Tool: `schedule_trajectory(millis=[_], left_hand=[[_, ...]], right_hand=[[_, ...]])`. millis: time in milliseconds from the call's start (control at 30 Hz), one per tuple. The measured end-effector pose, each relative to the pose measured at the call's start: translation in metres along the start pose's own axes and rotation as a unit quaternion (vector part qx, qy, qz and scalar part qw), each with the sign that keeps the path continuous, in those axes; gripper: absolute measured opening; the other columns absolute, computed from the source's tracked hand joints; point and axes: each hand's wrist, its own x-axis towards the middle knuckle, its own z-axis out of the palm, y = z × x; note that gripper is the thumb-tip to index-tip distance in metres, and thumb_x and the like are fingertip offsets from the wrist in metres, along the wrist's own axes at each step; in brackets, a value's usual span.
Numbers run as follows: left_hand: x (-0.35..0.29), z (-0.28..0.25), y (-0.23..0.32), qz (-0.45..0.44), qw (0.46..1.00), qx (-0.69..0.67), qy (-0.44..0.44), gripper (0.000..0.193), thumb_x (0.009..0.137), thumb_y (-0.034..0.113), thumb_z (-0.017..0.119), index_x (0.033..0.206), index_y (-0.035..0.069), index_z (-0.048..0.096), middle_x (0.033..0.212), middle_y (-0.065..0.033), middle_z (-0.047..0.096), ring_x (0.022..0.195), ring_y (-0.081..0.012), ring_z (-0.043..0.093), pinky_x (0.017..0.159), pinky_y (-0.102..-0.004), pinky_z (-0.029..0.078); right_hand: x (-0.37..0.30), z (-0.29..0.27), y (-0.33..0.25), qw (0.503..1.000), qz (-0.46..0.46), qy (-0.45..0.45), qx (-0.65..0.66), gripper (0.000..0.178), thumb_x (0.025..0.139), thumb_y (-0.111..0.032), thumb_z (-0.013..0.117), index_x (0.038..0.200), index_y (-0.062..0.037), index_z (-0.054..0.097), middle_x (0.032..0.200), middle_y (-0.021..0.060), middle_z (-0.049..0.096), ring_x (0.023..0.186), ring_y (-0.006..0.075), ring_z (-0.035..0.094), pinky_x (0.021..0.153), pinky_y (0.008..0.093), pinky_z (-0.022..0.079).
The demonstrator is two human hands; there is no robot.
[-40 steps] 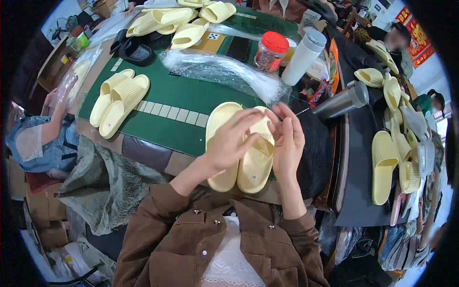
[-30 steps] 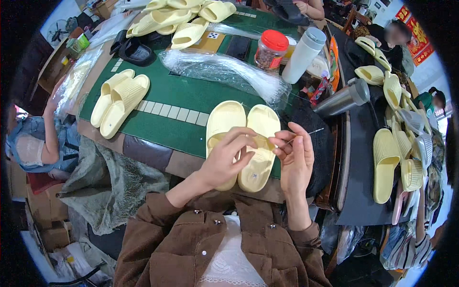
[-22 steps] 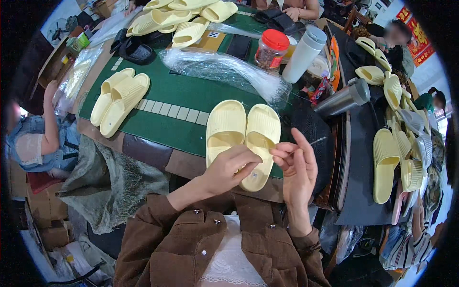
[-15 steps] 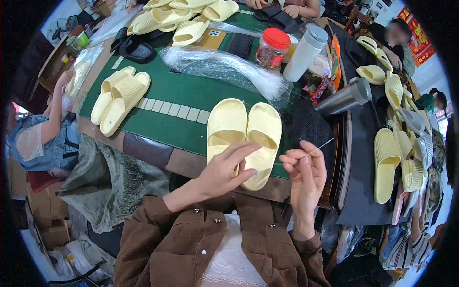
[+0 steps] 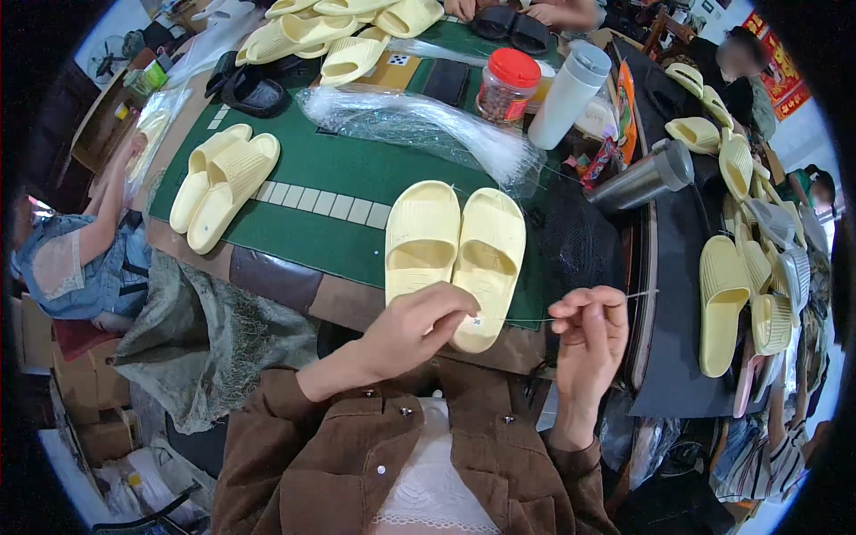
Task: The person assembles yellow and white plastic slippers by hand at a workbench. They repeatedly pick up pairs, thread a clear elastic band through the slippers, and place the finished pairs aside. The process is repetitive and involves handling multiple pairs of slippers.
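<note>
A pair of pale yellow ribbed slippers [image 5: 492, 217] lies side by side at the table's near edge, toes pointing away from me. My left hand [image 5: 403, 332] is closed in a pinch over their heel ends and hides part of the left slipper's heel. From its fingertips a thin clear plastic strand [image 5: 522, 320] runs taut across to my right hand [image 5: 590, 334]. My right hand is raised right of the slippers, thumb and fingers pinched on the strand. A whitish end of it sticks out past those fingers to the right.
A bundle of clear strands [image 5: 428, 134] lies beyond the slippers. Another yellow pair [image 5: 223, 183] rests at left. A red-lidded jar [image 5: 508, 85], a white bottle [image 5: 571, 95] and a steel tumbler [image 5: 644, 178] stand at right. Yellow slippers crowd the side table [image 5: 664, 357]. Other people sit around.
My left hand has gone from spread fingers to a pinch at the strand. My right hand has shifted slightly right and down, and the strand now stretches between both hands.
</note>
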Motion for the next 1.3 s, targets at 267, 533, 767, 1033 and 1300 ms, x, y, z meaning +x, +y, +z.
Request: schedule_trajectory(millis=[267, 533, 767, 1033, 1300], left_hand=[[-0.010, -0.020, 0.002, 0.174, 0.961, 0.211, -0.030, 0.023, 0.071, 0.001, 0.067, 0.094, 0.000, 0.063, 0.098, -0.0091, 0.065, 0.086, -0.0254, 0.063, 0.075, -0.0353, 0.053], [-0.038, -0.014, -0.010, 0.176, 0.951, 0.248, -0.050, 0.029, 0.069, 0.004, 0.069, 0.098, 0.001, 0.066, 0.101, -0.0087, 0.066, 0.085, -0.0239, 0.064, 0.075, -0.0349, 0.053], [-0.057, -0.016, -0.007, 0.207, 0.937, 0.267, -0.085, 0.027, 0.071, 0.008, 0.068, 0.098, 0.001, 0.066, 0.098, -0.0083, 0.066, 0.082, -0.0212, 0.064, 0.069, -0.0321, 0.053], [-0.074, -0.013, 0.000, 0.234, 0.910, 0.327, -0.102, 0.026, 0.074, 0.012, 0.066, 0.099, 0.003, 0.067, 0.098, -0.0083, 0.066, 0.082, -0.0190, 0.063, 0.070, -0.0309, 0.053], [-0.079, -0.023, 0.011, 0.237, 0.899, 0.354, -0.104, 0.027, 0.075, 0.010, 0.067, 0.101, 0.002, 0.067, 0.097, -0.0081, 0.067, 0.080, -0.0184, 0.063, 0.070, -0.0300, 0.053]], right_hand=[[0.008, -0.012, -0.003, 0.990, -0.030, -0.039, -0.133, 0.016, 0.097, -0.003, 0.049, 0.106, -0.0013, 0.062, 0.089, 0.0073, 0.061, 0.084, 0.0148, 0.060, 0.068, 0.0232, 0.046], [0.011, -0.012, 0.017, 0.943, 0.120, -0.095, -0.296, 0.021, 0.091, 0.008, 0.055, 0.110, 0.0012, 0.060, 0.082, 0.0045, 0.058, 0.064, 0.0070, 0.058, 0.056, 0.0227, 0.046], [0.016, -0.013, 0.024, 0.885, 0.179, -0.156, -0.400, 0.011, 0.091, 0.003, 0.056, 0.097, 0.0040, 0.065, 0.080, 0.0072, 0.060, 0.062, 0.0099, 0.060, 0.056, 0.0246, 0.048], [0.015, -0.018, 0.041, 0.884, 0.159, -0.153, -0.413, 0.012, 0.091, 0.001, 0.058, 0.099, 0.0055, 0.065, 0.081, 0.0105, 0.062, 0.064, 0.0134, 0.063, 0.058, 0.0259, 0.051], [0.013, -0.014, 0.060, 0.893, 0.144, -0.140, -0.403, 0.016, 0.091, 0.001, 0.060, 0.104, 0.0074, 0.065, 0.083, 0.0079, 0.063, 0.068, 0.0087, 0.062, 0.061, 0.0232, 0.051]])
